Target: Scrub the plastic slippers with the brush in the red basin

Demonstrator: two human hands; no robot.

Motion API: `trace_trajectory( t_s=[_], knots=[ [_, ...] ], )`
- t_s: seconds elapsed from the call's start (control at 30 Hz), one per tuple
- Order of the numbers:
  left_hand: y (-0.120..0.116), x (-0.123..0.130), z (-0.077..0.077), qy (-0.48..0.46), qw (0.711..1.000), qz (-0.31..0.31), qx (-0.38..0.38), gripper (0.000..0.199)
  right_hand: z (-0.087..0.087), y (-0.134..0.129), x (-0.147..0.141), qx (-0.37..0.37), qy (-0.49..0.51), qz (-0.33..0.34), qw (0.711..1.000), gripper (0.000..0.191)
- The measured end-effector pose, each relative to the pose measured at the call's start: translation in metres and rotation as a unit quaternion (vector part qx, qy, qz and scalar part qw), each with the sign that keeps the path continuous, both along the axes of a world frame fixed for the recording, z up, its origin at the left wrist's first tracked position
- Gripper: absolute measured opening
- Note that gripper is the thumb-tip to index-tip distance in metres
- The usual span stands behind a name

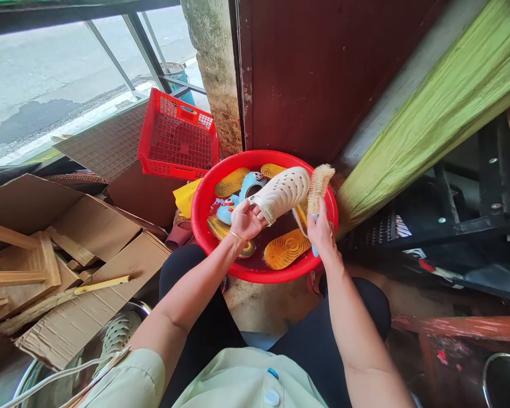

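A white clog with rows of holes [284, 191] is held over a round red basin [266, 276] by my left hand [247, 220], whose fingers are at its heel end. My right hand [322, 231] grips the blue handle of a scrub brush [321, 180], bristles up, just right of the clog's toe. Below them in the basin lie several yellow-soled shoes, one sole [286, 249] near the front rim, and light blue slippers with cartoon figures [251, 184]. Dark water shows between them.
Behind the basin at the left is a red plastic crate [181, 136]. Cardboard [97, 300] and wood pieces [21, 255] lie at the left, above a metal basin with another clog [119, 334]. A dark red door [306, 73] and green cloth [425, 119] border the back and right.
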State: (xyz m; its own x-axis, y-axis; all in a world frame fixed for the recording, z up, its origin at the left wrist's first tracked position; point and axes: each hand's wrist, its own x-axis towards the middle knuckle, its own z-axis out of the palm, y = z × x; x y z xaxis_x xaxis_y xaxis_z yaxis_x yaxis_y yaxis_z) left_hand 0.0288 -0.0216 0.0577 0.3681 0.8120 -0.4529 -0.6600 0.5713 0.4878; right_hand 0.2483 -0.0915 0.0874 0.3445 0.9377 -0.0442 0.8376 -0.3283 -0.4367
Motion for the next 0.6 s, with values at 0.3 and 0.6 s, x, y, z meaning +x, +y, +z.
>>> trace_trajectory(
  t_s=[0.3,0.6],
  knots=[
    [0.002,0.01,-0.008,-0.002,0.999,-0.027,0.019,0.061,0.004,0.007,-0.018,0.106,0.224,0.014,0.969,0.098],
    [-0.006,0.012,0.01,-0.016,0.996,-0.078,-0.028,0.043,0.037,-0.016,-0.04,0.139,0.091,0.046,0.985,0.1]
  ],
)
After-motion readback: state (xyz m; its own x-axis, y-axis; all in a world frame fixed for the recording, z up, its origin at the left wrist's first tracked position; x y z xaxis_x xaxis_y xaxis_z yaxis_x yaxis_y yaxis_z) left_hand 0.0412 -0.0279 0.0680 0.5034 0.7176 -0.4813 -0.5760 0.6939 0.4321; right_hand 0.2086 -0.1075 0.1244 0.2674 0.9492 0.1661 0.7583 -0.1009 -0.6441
